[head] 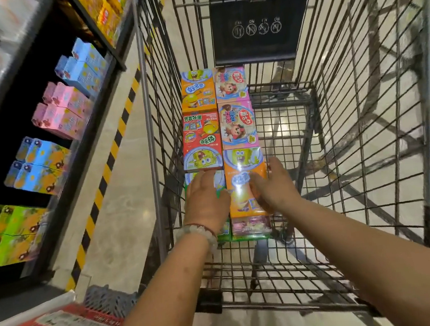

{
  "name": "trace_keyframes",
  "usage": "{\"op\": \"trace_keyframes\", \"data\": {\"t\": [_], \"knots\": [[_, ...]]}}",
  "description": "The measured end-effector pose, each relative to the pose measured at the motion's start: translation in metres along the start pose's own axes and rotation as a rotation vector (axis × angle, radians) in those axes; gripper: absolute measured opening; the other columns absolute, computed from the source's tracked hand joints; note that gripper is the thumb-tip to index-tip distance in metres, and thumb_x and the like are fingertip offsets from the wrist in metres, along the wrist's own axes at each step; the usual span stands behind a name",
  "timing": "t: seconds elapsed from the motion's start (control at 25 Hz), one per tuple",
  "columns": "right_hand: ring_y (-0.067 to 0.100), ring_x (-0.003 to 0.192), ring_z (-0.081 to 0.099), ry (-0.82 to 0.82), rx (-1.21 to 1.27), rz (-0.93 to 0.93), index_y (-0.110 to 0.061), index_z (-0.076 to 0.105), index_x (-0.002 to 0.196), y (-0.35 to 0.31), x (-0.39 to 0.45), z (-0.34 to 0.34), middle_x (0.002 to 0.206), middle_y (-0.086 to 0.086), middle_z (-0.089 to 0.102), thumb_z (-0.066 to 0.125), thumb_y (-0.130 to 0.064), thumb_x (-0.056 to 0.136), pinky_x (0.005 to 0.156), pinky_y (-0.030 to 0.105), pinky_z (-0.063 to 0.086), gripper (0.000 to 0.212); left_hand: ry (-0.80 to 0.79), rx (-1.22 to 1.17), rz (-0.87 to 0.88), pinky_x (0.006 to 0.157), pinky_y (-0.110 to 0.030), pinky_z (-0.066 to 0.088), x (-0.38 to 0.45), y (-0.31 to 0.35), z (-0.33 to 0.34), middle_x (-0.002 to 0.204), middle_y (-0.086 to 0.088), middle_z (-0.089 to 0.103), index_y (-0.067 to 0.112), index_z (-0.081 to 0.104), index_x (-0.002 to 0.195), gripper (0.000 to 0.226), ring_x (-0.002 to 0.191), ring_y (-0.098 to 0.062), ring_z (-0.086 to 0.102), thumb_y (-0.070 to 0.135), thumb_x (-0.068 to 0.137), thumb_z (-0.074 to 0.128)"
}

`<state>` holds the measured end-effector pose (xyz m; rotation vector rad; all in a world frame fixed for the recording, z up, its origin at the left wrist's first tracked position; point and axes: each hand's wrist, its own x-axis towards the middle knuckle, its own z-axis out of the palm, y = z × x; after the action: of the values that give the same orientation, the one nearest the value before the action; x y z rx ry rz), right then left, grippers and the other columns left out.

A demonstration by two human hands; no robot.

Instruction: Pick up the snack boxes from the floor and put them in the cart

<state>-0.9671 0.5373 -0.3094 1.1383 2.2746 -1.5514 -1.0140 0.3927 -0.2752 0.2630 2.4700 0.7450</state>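
Snack boxes [218, 135] lying flat in two tight columns along the left wall of the cart [364, 119], apparently to keep the right half of the basket free for more. Left hand [206, 200] resting palm-down with fingers relaxed and fairly straight on the green box [223, 230] at the near left, likely steadying it. Right hand [274, 187] lying on the orange box [247, 183] beside it, fingers loosely spread along the top and right edge, seemingly pressing it into line; no firm grip evident. A pink box [250, 225] showing beneath the orange one, so stacking probably under way. Shelf [73, 104] of packets standing close on the left, beyond the striped floor tape [107, 172]. Black placard [257, 28] hanging on the far end of the cart. Nothing obstructing the open basket.
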Motion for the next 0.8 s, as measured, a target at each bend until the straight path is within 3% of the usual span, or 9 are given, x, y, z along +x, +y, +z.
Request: {"op": "trace_keyframes", "data": {"t": [0.12,0.24,0.36,0.48,0.64,0.72,0.8], "knots": [[0.022,0.116,0.050,-0.016,-0.056,-0.097,-0.008,0.041,0.137,-0.036,-0.018,-0.028,0.136,0.009,0.049,0.053,-0.024,0.096,0.087,0.027,0.038,0.045,-0.015,-0.065,0.096,0.110,-0.031,0.028,-0.008,0.025,-0.037,0.149,-0.009,0.031,0.012,0.032,0.143,0.052,0.134,-0.026,0.034,0.017,0.094,0.049],[0.023,0.115,0.054,-0.057,-0.084,-0.247,-0.016,0.043,0.137,-0.091,-0.040,-0.058,0.135,0.007,0.052,0.054,-0.028,0.095,0.091,0.032,0.045,0.046,-0.025,-0.010,0.258,0.102,-0.021,0.028,-0.023,0.055,-0.092,0.147,-0.007,0.037,0.014,0.036,0.141,0.049,0.133,-0.021,0.036,0.019,0.094,0.051],[0.022,0.115,0.055,-0.072,-0.146,-0.460,-0.014,0.047,0.136,-0.171,-0.082,-0.103,0.131,0.007,0.055,0.054,-0.023,0.095,0.084,0.016,0.044,0.042,-0.003,0.070,0.402,0.096,-0.016,0.028,-0.052,0.096,-0.179,0.144,-0.003,0.039,0.019,0.040,0.138,0.053,0.132,-0.016,0.036,0.035,0.089,0.057],[0.017,0.118,0.052,-0.057,-0.242,-0.634,-0.017,0.045,0.138,-0.252,-0.131,-0.156,0.135,0.007,0.053,0.053,-0.026,0.096,0.096,0.025,0.043,0.044,0.060,0.205,0.561,0.101,-0.016,0.023,-0.089,0.141,-0.281,0.147,0.004,0.033,0.025,0.036,0.139,0.072,0.135,-0.011,0.030,0.058,0.078,0.054],[0.009,0.112,0.051,0.032,-0.325,-0.821,-0.027,0.044,0.138,-0.345,-0.201,-0.215,0.134,0.000,0.053,0.054,-0.032,0.095,0.095,0.029,0.046,0.045,0.257,0.266,0.680,0.109,-0.027,0.029,-0.151,0.184,-0.394,0.149,0.007,0.030,0.029,0.034,0.140,0.057,0.136,-0.011,0.030,0.043,0.089,0.055],[0.011,0.115,0.052,0.047,-0.366,-0.912,-0.026,0.044,0.138,-0.379,-0.236,-0.229,0.134,0.001,0.053,0.055,-0.031,0.094,0.097,0.030,0.046,0.045,0.319,0.287,0.686,0.110,-0.026,0.028,-0.182,0.192,-0.427,0.146,0.009,0.031,0.026,0.033,0.141,0.071,0.135,-0.010,0.031,0.058,0.082,0.055],[0.011,0.115,0.052,0.063,-0.443,-0.999,-0.025,0.043,0.139,-0.404,-0.263,-0.235,0.133,0.002,0.054,0.055,-0.031,0.094,0.095,0.025,0.044,0.046,0.369,0.316,0.685,0.111,-0.027,0.027,-0.210,0.193,-0.451,0.142,0.014,0.031,0.029,0.034,0.141,0.106,0.133,-0.006,0.030,0.088,0.054,0.045]]}}
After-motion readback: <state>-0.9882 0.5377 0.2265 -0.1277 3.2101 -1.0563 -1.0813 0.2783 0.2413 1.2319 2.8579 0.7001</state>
